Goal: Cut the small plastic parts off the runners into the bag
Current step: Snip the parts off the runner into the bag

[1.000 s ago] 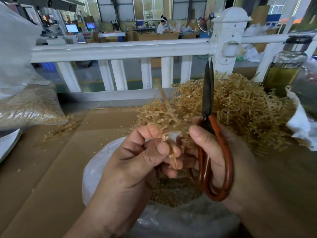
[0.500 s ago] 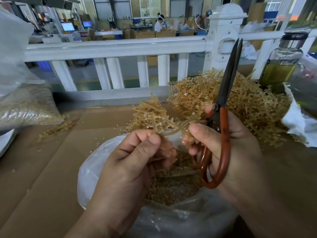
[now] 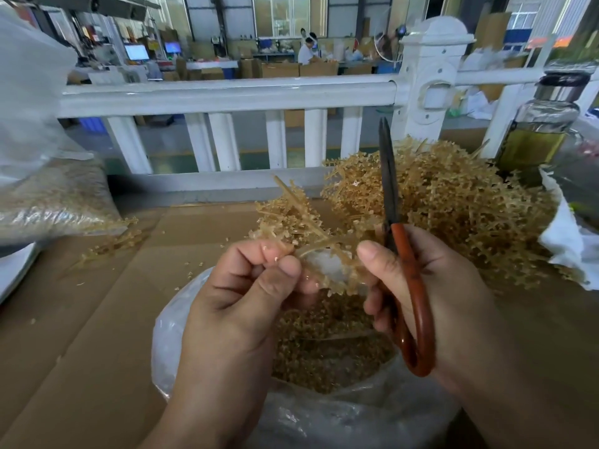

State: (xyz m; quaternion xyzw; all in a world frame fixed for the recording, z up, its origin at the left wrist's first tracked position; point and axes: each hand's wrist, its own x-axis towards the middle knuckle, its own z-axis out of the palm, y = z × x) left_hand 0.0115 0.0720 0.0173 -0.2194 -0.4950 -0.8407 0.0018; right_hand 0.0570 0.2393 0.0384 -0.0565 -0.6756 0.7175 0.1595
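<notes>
My left hand (image 3: 240,306) pinches a tan plastic runner (image 3: 301,222) between thumb and forefinger, its branched end sticking up and away over the bag. My right hand (image 3: 431,293) grips red-handled scissors (image 3: 408,286), blades together and pointing up; its thumb touches the runner's other branch. Below both hands the clear plastic bag (image 3: 175,338) stands open, with several cut tan parts (image 3: 327,348) inside.
A big heap of uncut tan runners (image 3: 460,209) lies behind the right hand. A filled plastic sack (image 3: 55,202) sits at far left on the cardboard-covered table (image 3: 97,319). A glass jar (image 3: 538,131) and white cloth (image 3: 567,241) stand at right, a white railing (image 3: 227,95) behind.
The scissors swung from tilted right back to nearly upright. The runner turned in my left hand, its branch now pointing up-left, and both hands shifted slightly.
</notes>
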